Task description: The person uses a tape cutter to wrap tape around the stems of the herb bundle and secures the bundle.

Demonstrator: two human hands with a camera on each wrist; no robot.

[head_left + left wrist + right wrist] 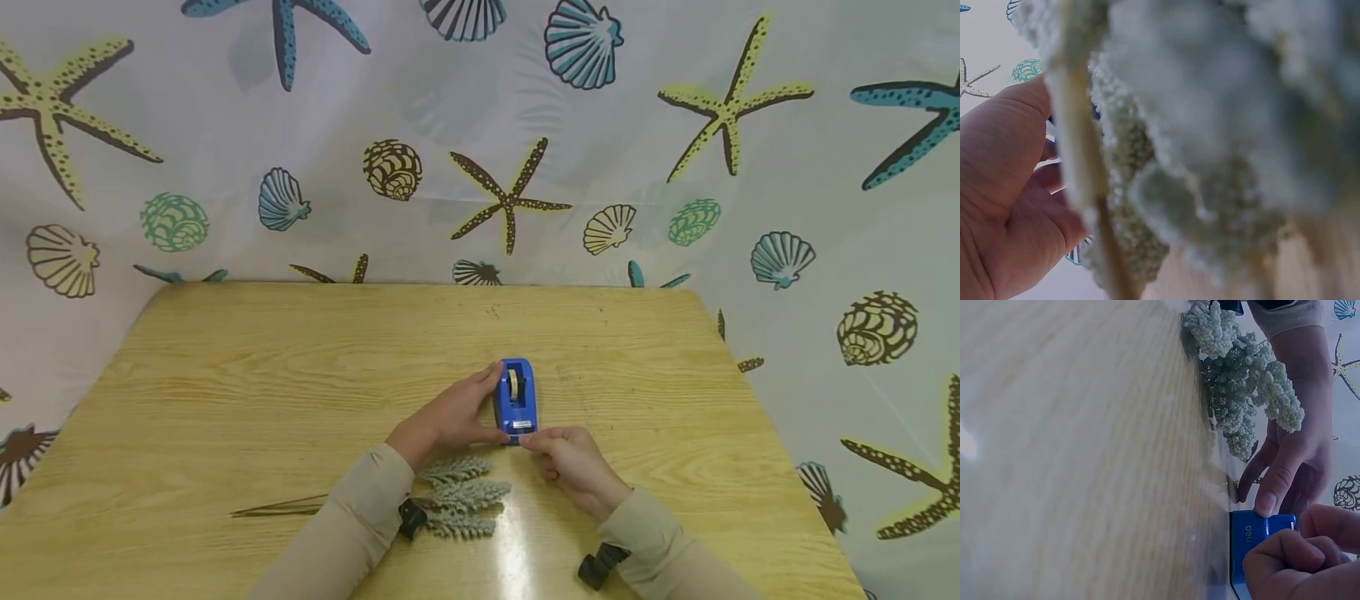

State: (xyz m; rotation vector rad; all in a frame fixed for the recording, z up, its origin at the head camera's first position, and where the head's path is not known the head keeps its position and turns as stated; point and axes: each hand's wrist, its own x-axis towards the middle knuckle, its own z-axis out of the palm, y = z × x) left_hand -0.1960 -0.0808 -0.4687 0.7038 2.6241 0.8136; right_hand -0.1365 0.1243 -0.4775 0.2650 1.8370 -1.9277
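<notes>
A blue tape dispenser (516, 414) with a small tape roll (513, 384) stands on the wooden table. My left hand (456, 412) holds it from the left, its thumb at the front end and its fingers toward the back. At the front edge, the thumb and forefinger of my right hand (573, 465) pinch the tape end; the clear strip itself is hard to make out. The right wrist view shows the dispenser's side (1246, 532) beneath the left thumb. Pale green artificial flower sprigs (465, 497) lie under the left forearm, blurring much of the left wrist view.
Thin dark stems (277, 507) of the sprigs stick out left of the left sleeve. A curtain (330, 225) printed with starfish and shells hangs behind the table (225, 383) and at its sides. Each wrist carries a black camera (594, 572).
</notes>
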